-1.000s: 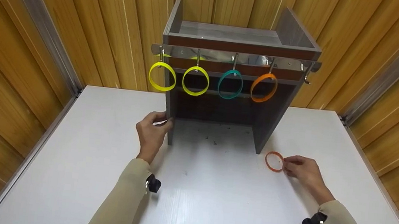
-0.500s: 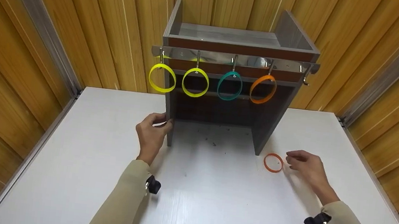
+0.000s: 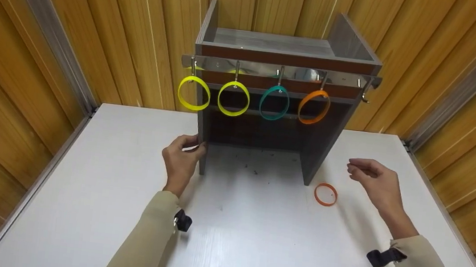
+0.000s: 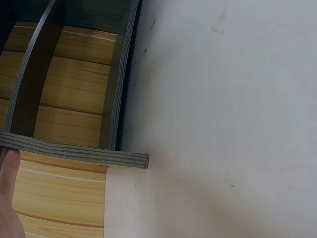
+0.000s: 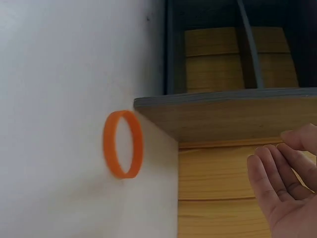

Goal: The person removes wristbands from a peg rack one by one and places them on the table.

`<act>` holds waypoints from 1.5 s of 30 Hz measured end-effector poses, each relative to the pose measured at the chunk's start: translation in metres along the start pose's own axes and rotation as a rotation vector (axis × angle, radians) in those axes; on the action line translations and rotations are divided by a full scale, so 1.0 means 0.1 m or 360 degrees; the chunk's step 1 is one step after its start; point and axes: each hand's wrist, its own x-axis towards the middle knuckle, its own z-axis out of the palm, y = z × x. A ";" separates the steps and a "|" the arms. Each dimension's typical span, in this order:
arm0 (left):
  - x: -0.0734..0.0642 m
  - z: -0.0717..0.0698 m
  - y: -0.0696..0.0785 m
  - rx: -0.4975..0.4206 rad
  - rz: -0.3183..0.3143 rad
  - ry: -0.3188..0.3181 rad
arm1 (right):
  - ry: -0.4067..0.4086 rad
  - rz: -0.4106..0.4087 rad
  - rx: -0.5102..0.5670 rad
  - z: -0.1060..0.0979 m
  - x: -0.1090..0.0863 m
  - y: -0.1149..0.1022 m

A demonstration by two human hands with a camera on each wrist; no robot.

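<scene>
My left hand pinches the front edge of the left side panel of a grey wooden shelf. In the left wrist view, fingers lie against that panel. Off to the shelf's right, my right hand is raised with nothing in it, its fingers loosely bent. Below and left of it, an orange ring lies on the white table, beside the foot of the right side panel. In the right wrist view, the same orange ring is well apart from the fingers.
Across the shelf's front runs a metal hook rail. Two yellow rings, a teal ring and an orange ring hang from its hooks; the rightmost hook is bare. Wood-plank walls enclose the white table.
My right hand has let go of the orange ring, leaving it on the table, and has moved up and slightly right. My left hand has stayed on the panel.
</scene>
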 end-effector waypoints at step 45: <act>0.00 0.01 -0.01 0.0004 0.0041 0.0015 | 0.0160 -0.0410 0.0508 0.35 0.28 -0.99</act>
